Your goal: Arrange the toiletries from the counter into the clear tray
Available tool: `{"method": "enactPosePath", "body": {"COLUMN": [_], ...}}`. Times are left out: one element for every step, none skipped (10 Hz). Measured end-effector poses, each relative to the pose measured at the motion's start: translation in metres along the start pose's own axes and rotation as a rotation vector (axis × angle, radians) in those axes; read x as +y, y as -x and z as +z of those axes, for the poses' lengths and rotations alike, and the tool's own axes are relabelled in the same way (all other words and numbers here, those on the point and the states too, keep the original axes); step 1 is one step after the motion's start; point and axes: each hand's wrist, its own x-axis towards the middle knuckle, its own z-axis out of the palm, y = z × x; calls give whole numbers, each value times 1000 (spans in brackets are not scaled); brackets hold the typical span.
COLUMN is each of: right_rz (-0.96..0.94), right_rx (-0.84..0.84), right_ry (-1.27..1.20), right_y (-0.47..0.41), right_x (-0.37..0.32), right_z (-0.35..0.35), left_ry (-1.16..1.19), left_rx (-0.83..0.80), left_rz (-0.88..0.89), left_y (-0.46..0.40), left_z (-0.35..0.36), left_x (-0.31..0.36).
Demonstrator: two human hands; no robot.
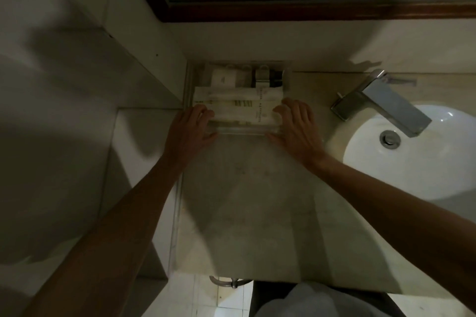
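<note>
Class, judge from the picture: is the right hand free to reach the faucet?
Probably yes. The right hand rests at the clear tray's right end, and only bare counter lies between it and the faucet.

My left hand [189, 131] and right hand [296, 128] bare, forearms unsleeved, no rings or watch; grey garment [309, 301] at waist.

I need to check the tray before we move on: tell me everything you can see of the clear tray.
The clear tray is a shallow rectangular box of see-through plastic, open-topped, lying flat on the marble counter against the back wall, left of the sink. Long white packets lie across its front; small bottles stand at the back. The left hand and right hand press its two near corners, fingers spread.
</note>
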Motion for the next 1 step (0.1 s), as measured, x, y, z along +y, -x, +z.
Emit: {"method": "enactPosePath", "body": {"right_rz": [-107], "right_rx": [-97], "right_ry": [-32], "right_y": [-2], "right_x": [10], "right_z": [-11], "left_ry": [49], "left_rx": [-33], "left_rz": [-59], "left_y": [3], "left_z": [0], "left_x": [9]}}
